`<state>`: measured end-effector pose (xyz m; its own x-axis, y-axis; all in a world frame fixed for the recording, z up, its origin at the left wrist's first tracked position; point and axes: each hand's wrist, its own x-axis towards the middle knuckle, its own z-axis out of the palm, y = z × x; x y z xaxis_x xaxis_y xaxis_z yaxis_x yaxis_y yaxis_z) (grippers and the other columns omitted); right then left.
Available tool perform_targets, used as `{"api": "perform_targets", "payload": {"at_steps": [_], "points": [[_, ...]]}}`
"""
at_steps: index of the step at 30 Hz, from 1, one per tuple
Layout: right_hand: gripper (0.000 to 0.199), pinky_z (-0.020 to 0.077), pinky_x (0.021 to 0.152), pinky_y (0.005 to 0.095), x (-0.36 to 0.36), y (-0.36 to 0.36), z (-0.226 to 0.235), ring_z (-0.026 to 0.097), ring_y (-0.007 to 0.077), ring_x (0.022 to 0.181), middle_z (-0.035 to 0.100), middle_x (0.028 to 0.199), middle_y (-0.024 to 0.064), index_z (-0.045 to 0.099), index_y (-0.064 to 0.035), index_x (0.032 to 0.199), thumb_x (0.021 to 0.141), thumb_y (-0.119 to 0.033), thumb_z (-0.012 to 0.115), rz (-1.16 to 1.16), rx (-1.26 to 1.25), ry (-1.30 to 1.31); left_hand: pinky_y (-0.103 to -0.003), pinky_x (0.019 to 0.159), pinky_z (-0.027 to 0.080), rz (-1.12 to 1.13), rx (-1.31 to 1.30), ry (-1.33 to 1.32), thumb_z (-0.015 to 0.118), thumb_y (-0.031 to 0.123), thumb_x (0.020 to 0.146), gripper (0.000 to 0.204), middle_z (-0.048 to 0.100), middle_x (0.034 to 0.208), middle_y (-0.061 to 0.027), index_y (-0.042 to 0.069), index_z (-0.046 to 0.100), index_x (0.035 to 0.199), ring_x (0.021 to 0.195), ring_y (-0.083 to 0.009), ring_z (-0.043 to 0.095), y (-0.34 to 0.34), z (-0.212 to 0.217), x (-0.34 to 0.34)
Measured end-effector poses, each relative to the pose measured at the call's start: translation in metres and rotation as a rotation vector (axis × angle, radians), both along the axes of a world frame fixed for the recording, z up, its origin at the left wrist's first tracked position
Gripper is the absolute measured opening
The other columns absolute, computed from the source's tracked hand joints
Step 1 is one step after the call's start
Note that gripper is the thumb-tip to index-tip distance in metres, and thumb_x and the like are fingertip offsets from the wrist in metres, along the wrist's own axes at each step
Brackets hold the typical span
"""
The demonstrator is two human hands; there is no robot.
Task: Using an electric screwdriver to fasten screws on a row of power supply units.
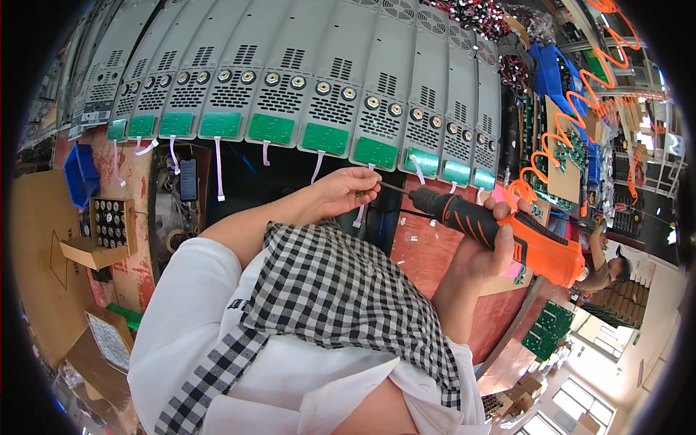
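My right hand (484,250) is wrapped round an orange and black electric screwdriver (540,246). Its long thin bit (395,188) points left. At the tip of that bit, the fingertips of my left hand (344,192) are pinched together; whatever small thing they may hold is hidden. Just beyond both hands stands a row of grey metal housings (326,65) with vent slots and round brass-coloured terminals. Each near end carries a green circuit board (374,151). White ribbon cables (220,170) hang from several of the boards.
An orange coiled hose (544,156) hangs at the right. On the left are a blue bin (81,174), a phone (188,180) and a cardboard box of round parts (109,225). Wires (478,18) are piled at the far right. Another person (605,268) is in the right background.
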<state>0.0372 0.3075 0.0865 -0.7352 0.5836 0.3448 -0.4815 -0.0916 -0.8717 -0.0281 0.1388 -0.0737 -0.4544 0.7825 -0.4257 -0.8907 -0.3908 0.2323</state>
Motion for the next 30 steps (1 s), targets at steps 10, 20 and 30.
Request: {"api": "perform_targets", "payload": {"at_steps": [10, 20, 30], "points": [[0.038, 0.0457, 0.071, 0.0339, -0.009, -0.023, -0.004, 0.052, 0.0172, 0.073, 0.051, 0.09, 0.0099, 0.045, -0.0004, 0.099, 0.065, -0.012, 0.058, -0.076, 0.051, -0.044, -0.018, 0.054, 0.043, -0.112, 0.052, -0.004, 0.047, 0.019, 0.085, 0.019, 0.053, 0.072, -0.0034, 0.001, 0.053, 0.086, 0.061, -0.0097, 0.052, -0.018, -0.011, -0.009], [0.035, 0.0437, 0.072, 0.0345, -0.014, -0.033, -0.005, 0.052, 0.0181, 0.073, 0.053, 0.085, 0.0121, 0.045, -0.0005, 0.097, 0.064, -0.006, 0.057, -0.061, 0.076, -0.036, -0.02, 0.057, 0.043, -0.147, -0.136, -0.015, 0.044, 0.03, 0.085, 0.031, 0.053, 0.067, -0.0037, 0.001, 0.055, 0.083, 0.064, -0.0113, 0.053, -0.013, 0.002, -0.013], [0.036, 0.0423, 0.072, 0.0303, -0.033, -0.004, -0.028, 0.052, 0.0172, 0.074, 0.055, 0.079, 0.0122, 0.045, 0.005, 0.1, 0.066, 0.004, 0.054, -0.156, 0.086, -0.059, -0.022, 0.05, 0.034, -0.054, -0.315, -0.042, 0.056, 0.042, 0.076, 0.034, 0.045, 0.056, 0.0004, 0.009, 0.048, 0.071, 0.053, -0.0097, 0.043, 0.011, -0.039, -0.016]]}}
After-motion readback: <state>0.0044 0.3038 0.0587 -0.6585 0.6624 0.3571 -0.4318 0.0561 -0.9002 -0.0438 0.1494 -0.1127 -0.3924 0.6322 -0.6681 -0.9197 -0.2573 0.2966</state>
